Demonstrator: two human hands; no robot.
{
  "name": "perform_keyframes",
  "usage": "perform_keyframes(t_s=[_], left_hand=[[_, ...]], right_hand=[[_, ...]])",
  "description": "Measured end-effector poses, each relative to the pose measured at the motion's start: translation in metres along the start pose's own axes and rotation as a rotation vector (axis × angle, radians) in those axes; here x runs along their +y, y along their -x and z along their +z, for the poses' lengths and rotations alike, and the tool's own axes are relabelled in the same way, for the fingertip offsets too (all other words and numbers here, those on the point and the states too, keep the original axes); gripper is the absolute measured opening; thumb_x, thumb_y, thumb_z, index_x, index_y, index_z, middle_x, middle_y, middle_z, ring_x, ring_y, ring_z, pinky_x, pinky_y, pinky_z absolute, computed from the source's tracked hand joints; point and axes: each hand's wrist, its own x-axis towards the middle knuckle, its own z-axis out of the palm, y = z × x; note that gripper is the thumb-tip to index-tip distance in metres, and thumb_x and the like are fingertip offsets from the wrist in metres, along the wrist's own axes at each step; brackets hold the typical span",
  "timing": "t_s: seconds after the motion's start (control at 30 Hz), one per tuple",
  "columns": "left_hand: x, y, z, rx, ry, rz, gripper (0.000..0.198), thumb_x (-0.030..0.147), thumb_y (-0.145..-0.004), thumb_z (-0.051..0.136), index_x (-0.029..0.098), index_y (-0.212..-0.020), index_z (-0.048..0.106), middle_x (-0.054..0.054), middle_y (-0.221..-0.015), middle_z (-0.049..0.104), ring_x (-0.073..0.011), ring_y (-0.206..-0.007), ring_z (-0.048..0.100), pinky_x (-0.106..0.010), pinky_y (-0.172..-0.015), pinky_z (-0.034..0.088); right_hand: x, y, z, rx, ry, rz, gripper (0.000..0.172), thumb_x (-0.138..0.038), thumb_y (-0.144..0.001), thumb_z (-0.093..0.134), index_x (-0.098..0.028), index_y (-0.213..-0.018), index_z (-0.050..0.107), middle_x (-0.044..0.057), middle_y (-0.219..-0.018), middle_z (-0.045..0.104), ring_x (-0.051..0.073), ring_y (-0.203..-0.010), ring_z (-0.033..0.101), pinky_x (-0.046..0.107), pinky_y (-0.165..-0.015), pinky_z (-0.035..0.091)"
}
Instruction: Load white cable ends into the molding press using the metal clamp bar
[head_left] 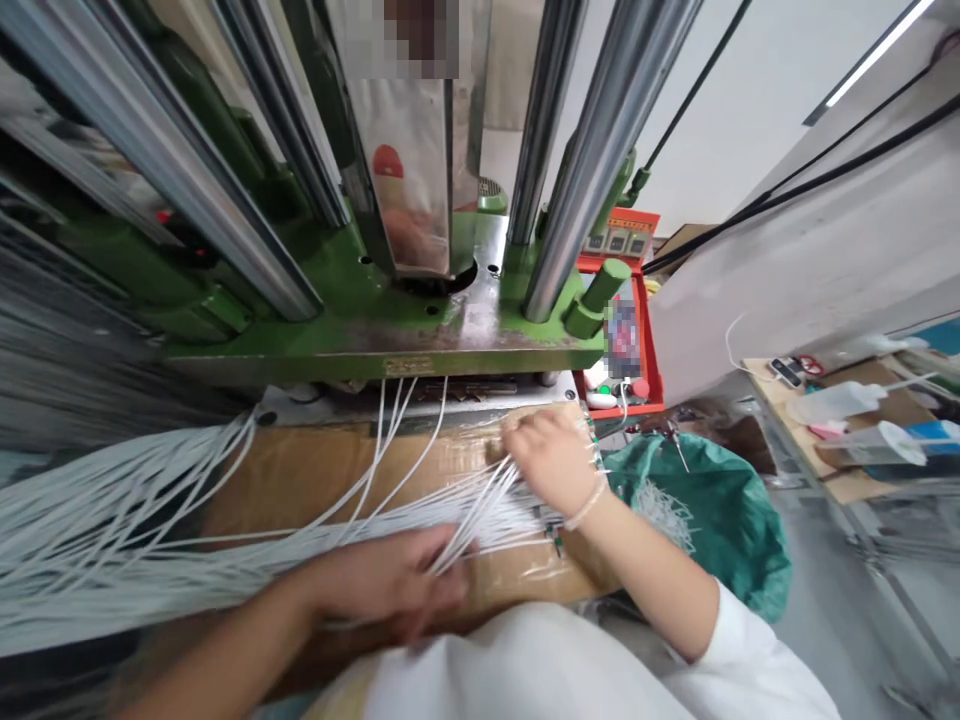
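Observation:
A bunch of thin white cables runs between my two hands over a brown, tape-covered work surface. My right hand is closed around the right end of this bunch, close to the surface's right edge. Nearer my body, my left hand curls round the same strands; its fingers are blurred by motion. Several more white cables lie flat under the bunch, with small green-and-dark ends at the right. A few cables lead up into the gap beneath the green press plate.
Steel columns of the press rise in front. A red control box with buttons stands right of it. A green sack holds white scraps. Bottles lie on a side table at far right. Long white cables spread leftward.

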Motion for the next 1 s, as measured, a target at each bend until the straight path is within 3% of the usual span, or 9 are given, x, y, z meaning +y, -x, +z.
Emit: perform_keyframes(t_s=[0.07, 0.13, 0.23, 0.33, 0.43, 0.5, 0.7, 0.87, 1.0], left_hand=[[0.009, -0.034, 0.022, 0.083, 0.473, -0.095, 0.05, 0.067, -0.076, 0.053, 0.017, -0.085, 0.052, 0.005, -0.061, 0.046, -0.0061, -0.046, 0.032, -0.02, -0.045, 0.026], [0.011, -0.049, 0.031, 0.172, 0.621, -0.163, 0.054, 0.068, -0.072, 0.058, 0.016, -0.084, 0.051, 0.008, -0.058, 0.035, -0.0052, -0.047, 0.021, -0.02, -0.045, 0.018], [0.009, -0.051, 0.032, 0.157, 0.6, -0.207, 0.052, 0.065, -0.069, 0.064, 0.016, -0.08, 0.049, 0.007, -0.059, 0.039, -0.0061, -0.05, 0.027, -0.02, -0.047, 0.02], [0.008, -0.05, 0.031, 0.161, 0.703, -0.176, 0.053, 0.065, -0.066, 0.067, 0.017, -0.075, 0.045, 0.005, -0.062, 0.045, -0.0055, -0.05, 0.031, -0.02, -0.047, 0.021], [0.007, -0.053, 0.031, 0.189, 0.69, -0.167, 0.056, 0.067, -0.064, 0.066, 0.017, -0.079, 0.047, 0.01, -0.054, 0.033, -0.004, -0.046, 0.019, -0.019, -0.044, 0.014], [0.007, -0.054, 0.031, 0.196, 0.602, -0.19, 0.059, 0.071, -0.065, 0.063, 0.016, -0.082, 0.05, 0.011, -0.052, 0.031, -0.004, -0.044, 0.019, -0.019, -0.043, 0.014], [0.015, -0.066, 0.028, 0.305, 0.677, -0.108, 0.057, 0.068, -0.064, 0.065, 0.016, -0.085, 0.052, 0.006, -0.059, 0.05, -0.007, -0.044, 0.04, -0.02, -0.042, 0.028], [0.018, -0.074, 0.03, 0.426, 0.617, -0.042, 0.055, 0.067, -0.067, 0.064, 0.015, -0.081, 0.055, 0.004, -0.056, 0.053, -0.0058, -0.041, 0.038, -0.02, -0.042, 0.026], [0.013, -0.071, 0.029, 0.485, 0.694, -0.042, 0.053, 0.066, -0.062, 0.069, 0.015, -0.065, 0.051, 0.003, -0.05, 0.051, -0.0076, -0.043, 0.042, -0.02, -0.044, 0.031]], right_hand=[[-0.011, 0.003, 0.006, 0.005, -0.019, -0.139, 0.016, -0.021, -0.095, 0.047, -0.015, -0.101, 0.06, 0.008, -0.09, 0.066, 0.023, -0.105, 0.052, 0.045, -0.099, 0.033], [-0.015, 0.006, 0.008, -0.024, -0.014, -0.129, 0.015, -0.024, -0.096, 0.047, -0.016, -0.096, 0.059, 0.007, -0.094, 0.065, 0.024, -0.115, 0.046, 0.047, -0.102, 0.029], [-0.012, 0.007, 0.005, -0.159, 0.019, -0.014, 0.011, -0.022, -0.094, 0.048, -0.016, -0.09, 0.057, 0.007, -0.087, 0.062, 0.024, -0.094, 0.055, 0.043, -0.085, 0.039], [-0.013, 0.006, -0.001, -0.268, -0.031, -0.085, 0.013, -0.026, -0.094, 0.048, -0.015, -0.094, 0.056, 0.007, -0.084, 0.06, 0.023, -0.08, 0.055, 0.037, -0.071, 0.042], [-0.01, 0.005, -0.004, -0.243, -0.148, -0.203, 0.03, -0.029, -0.094, 0.05, -0.015, -0.121, 0.049, 0.008, -0.097, 0.06, 0.023, -0.091, 0.054, 0.035, -0.074, 0.043], [-0.006, 0.005, -0.003, -0.225, -0.156, -0.122, 0.044, -0.024, -0.094, 0.049, -0.012, -0.134, 0.037, 0.011, -0.104, 0.06, 0.023, -0.097, 0.054, 0.034, -0.078, 0.044], [0.0, -0.004, 0.003, -0.384, -0.238, 0.061, 0.033, -0.019, -0.094, 0.045, -0.009, -0.125, 0.048, 0.013, -0.097, 0.065, 0.024, -0.087, 0.061, 0.034, -0.071, 0.048], [-0.007, -0.017, 0.001, 0.024, -0.693, 0.353, 0.036, -0.028, -0.099, 0.031, -0.011, -0.127, 0.045, 0.014, -0.118, 0.058, 0.019, -0.11, 0.053, 0.033, -0.094, 0.043], [-0.019, -0.031, 0.006, 0.058, -0.944, -0.039, 0.049, -0.043, -0.1, 0.021, -0.013, -0.131, 0.043, 0.012, -0.124, 0.052, 0.018, -0.118, 0.045, 0.033, -0.101, 0.038]])
